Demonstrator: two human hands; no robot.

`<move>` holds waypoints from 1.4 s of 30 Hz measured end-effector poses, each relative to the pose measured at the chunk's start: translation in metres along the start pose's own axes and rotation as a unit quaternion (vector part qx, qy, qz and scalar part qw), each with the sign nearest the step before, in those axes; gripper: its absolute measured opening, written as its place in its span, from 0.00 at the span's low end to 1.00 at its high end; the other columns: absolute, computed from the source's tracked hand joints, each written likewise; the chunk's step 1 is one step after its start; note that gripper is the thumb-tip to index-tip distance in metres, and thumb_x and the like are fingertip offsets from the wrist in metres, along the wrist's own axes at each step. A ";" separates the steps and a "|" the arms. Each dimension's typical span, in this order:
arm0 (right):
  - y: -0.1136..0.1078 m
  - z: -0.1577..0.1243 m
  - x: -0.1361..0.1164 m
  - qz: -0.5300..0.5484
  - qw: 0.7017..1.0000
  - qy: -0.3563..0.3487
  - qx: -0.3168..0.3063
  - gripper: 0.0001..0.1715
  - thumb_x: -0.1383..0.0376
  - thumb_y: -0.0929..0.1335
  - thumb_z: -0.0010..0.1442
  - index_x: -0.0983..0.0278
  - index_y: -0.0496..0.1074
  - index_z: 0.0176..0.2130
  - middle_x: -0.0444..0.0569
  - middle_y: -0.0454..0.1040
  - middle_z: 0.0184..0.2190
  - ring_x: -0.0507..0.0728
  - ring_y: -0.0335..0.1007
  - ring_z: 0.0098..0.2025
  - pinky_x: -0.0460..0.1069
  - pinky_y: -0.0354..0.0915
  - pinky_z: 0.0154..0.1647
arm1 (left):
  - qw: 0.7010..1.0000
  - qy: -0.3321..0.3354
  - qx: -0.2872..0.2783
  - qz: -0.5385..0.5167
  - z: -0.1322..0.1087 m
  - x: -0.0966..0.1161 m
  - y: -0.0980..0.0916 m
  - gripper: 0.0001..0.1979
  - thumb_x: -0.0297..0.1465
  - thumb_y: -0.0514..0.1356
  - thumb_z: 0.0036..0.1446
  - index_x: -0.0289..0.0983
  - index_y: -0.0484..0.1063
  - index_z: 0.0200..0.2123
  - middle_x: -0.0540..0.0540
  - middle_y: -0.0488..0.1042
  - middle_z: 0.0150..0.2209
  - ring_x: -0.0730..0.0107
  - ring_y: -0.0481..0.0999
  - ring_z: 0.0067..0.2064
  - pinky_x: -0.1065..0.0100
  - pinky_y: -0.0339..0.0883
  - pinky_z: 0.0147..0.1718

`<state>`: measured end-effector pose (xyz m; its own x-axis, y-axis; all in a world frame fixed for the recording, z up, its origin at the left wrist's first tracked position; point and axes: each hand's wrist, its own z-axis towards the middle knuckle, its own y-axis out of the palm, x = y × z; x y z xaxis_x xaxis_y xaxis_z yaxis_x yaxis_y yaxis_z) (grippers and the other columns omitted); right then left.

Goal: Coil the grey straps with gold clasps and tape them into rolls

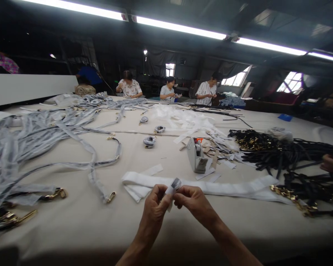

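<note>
My left hand (154,205) and my right hand (195,201): both pinching white-wrapped roll (174,184) between them. Roll: above table (100,231), near folded white strip (227,188). Tape dispenser (193,158): just beyond strip. Wrapped coils (149,141): farther back on table. Black straps (269,158) with gold clasps (287,194): to my right.

Small white bundle (173,186), grey-black top, tilted

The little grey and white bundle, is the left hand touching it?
Touching. The head view shows the left hand pinching the bundle, its thumb pressed against the white part.
</note>
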<state>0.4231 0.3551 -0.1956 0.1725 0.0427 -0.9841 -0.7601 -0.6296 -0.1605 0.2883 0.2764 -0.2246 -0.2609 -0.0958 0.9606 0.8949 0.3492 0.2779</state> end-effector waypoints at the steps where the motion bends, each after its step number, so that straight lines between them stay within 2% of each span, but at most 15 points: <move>1: -0.001 0.000 0.000 -0.003 1.000 -0.004 -0.013 0.13 0.58 0.72 0.54 0.66 0.77 0.26 0.44 0.73 0.22 0.52 0.64 0.27 0.46 0.62 0.32 | 1.000 -0.008 -0.016 -0.008 -0.002 0.002 -0.001 0.14 0.41 0.64 0.54 0.36 0.70 0.33 0.50 0.73 0.27 0.71 0.70 0.29 0.71 0.63 0.30; 4: -0.001 -0.003 0.002 -0.023 0.999 -0.018 -0.030 0.10 0.60 0.71 0.55 0.65 0.77 0.27 0.43 0.72 0.23 0.52 0.64 0.29 0.46 0.62 0.33 | 0.998 -0.027 -0.051 -0.024 -0.004 0.002 -0.005 0.14 0.41 0.63 0.55 0.36 0.72 0.35 0.49 0.75 0.26 0.71 0.70 0.28 0.71 0.63 0.29; 9: 0.005 -0.001 0.016 -0.049 0.996 -0.042 0.056 0.14 0.58 0.70 0.56 0.65 0.79 0.30 0.45 0.73 0.24 0.53 0.66 0.28 0.46 0.63 0.31 | 0.997 -0.019 -0.069 0.029 -0.003 -0.001 -0.009 0.17 0.43 0.62 0.56 0.38 0.75 0.43 0.49 0.76 0.28 0.70 0.70 0.29 0.70 0.63 0.32; 15: 0.016 0.009 0.029 0.021 0.993 0.001 0.118 0.18 0.54 0.76 0.48 0.66 0.77 0.31 0.43 0.72 0.21 0.52 0.63 0.24 0.46 0.62 0.26 | 0.995 0.033 -0.020 0.089 -0.006 0.003 -0.004 0.15 0.41 0.63 0.54 0.40 0.78 0.41 0.49 0.75 0.28 0.61 0.73 0.38 0.65 0.64 0.46; 18: 0.022 0.007 0.022 0.060 0.988 -0.015 0.144 0.20 0.54 0.78 0.44 0.66 0.77 0.32 0.47 0.77 0.27 0.56 0.70 0.30 0.48 0.66 0.31 | 0.992 0.045 -0.011 0.113 -0.005 0.001 -0.003 0.14 0.41 0.62 0.55 0.42 0.79 0.42 0.47 0.77 0.31 0.59 0.74 0.41 0.62 0.63 0.49; 22: 0.029 -0.004 0.018 0.180 0.974 -0.012 0.135 0.23 0.55 0.75 0.51 0.64 0.75 0.44 0.52 0.79 0.42 0.62 0.73 0.46 0.53 0.68 0.49 | 0.985 0.092 0.016 0.146 -0.001 -0.004 -0.005 0.13 0.41 0.62 0.56 0.45 0.79 0.43 0.44 0.80 0.40 0.55 0.73 0.46 0.57 0.63 0.52; 24: 0.033 -0.008 0.022 0.266 0.957 -0.005 0.118 0.26 0.57 0.75 0.53 0.62 0.72 0.49 0.52 0.78 0.48 0.61 0.71 0.52 0.53 0.65 0.56 | 0.979 0.114 0.033 0.169 0.001 -0.004 -0.006 0.12 0.40 0.63 0.56 0.47 0.80 0.42 0.45 0.80 0.44 0.53 0.72 0.49 0.52 0.57 0.59; 27: 0.037 -0.010 0.031 0.347 0.930 0.000 0.120 0.29 0.59 0.77 0.51 0.60 0.69 0.51 0.50 0.78 0.48 0.58 0.72 0.51 0.52 0.65 0.57 | 0.976 0.124 0.025 0.178 0.004 -0.001 -0.004 0.10 0.37 0.64 0.55 0.48 0.80 0.41 0.48 0.81 0.43 0.54 0.74 0.49 0.47 0.43 0.65; 30: 0.039 -0.008 0.035 0.378 0.919 -0.008 0.110 0.28 0.59 0.77 0.52 0.59 0.68 0.50 0.49 0.78 0.46 0.57 0.74 0.48 0.52 0.66 0.55 | 0.978 0.121 0.003 0.170 0.007 -0.001 -0.003 0.10 0.36 0.65 0.54 0.48 0.80 0.41 0.48 0.81 0.42 0.57 0.76 0.46 0.46 0.41 0.66; 32: 0.040 -0.005 0.036 0.381 0.920 -0.013 0.091 0.28 0.58 0.76 0.53 0.60 0.68 0.51 0.50 0.77 0.48 0.58 0.73 0.51 0.54 0.65 0.57 | 0.978 0.119 -0.012 0.171 0.009 -0.004 -0.003 0.10 0.36 0.64 0.54 0.48 0.79 0.42 0.49 0.80 0.43 0.57 0.76 0.47 0.46 0.40 0.67; 34: 0.041 -0.001 0.038 0.379 0.922 -0.006 0.080 0.27 0.58 0.75 0.53 0.61 0.69 0.50 0.52 0.76 0.49 0.60 0.71 0.53 0.56 0.63 0.60 | 0.976 0.112 -0.019 0.184 0.011 -0.010 -0.004 0.15 0.34 0.64 0.54 0.49 0.77 0.46 0.48 0.80 0.46 0.55 0.74 0.51 0.44 0.39 0.67; 38: 0.040 0.008 0.049 0.369 0.923 0.040 0.101 0.26 0.54 0.77 0.48 0.62 0.73 0.44 0.52 0.79 0.44 0.63 0.73 0.52 0.56 0.65 0.58 | 0.953 0.124 -0.039 0.274 0.017 -0.029 -0.011 0.39 0.27 0.67 0.44 0.43 0.63 0.62 0.42 0.78 0.50 0.49 0.72 0.56 0.41 0.44 0.66; 40: 0.038 0.011 0.054 0.321 0.938 0.048 0.119 0.29 0.52 0.78 0.43 0.61 0.73 0.42 0.51 0.80 0.39 0.63 0.75 0.48 0.55 0.68 0.52 | 0.921 0.184 -0.074 0.337 0.021 -0.040 -0.016 0.46 0.25 0.67 0.43 0.43 0.55 0.65 0.41 0.75 0.53 0.49 0.72 0.56 0.40 0.45 0.66; 42: 0.035 0.012 0.057 0.230 0.963 0.038 0.134 0.32 0.49 0.79 0.40 0.61 0.72 0.40 0.50 0.80 0.35 0.63 0.76 0.43 0.54 0.70 0.46 | 0.874 0.260 -0.101 0.398 0.026 -0.052 -0.020 0.47 0.24 0.64 0.46 0.45 0.47 0.67 0.42 0.75 0.54 0.52 0.74 0.54 0.40 0.48 0.65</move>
<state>0.3991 0.3452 -0.2585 -0.1827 -0.2566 -0.9491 -0.8997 -0.3457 0.2666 0.2743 0.2986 -0.2801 0.6265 -0.3268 0.7076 0.7771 0.3322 -0.5346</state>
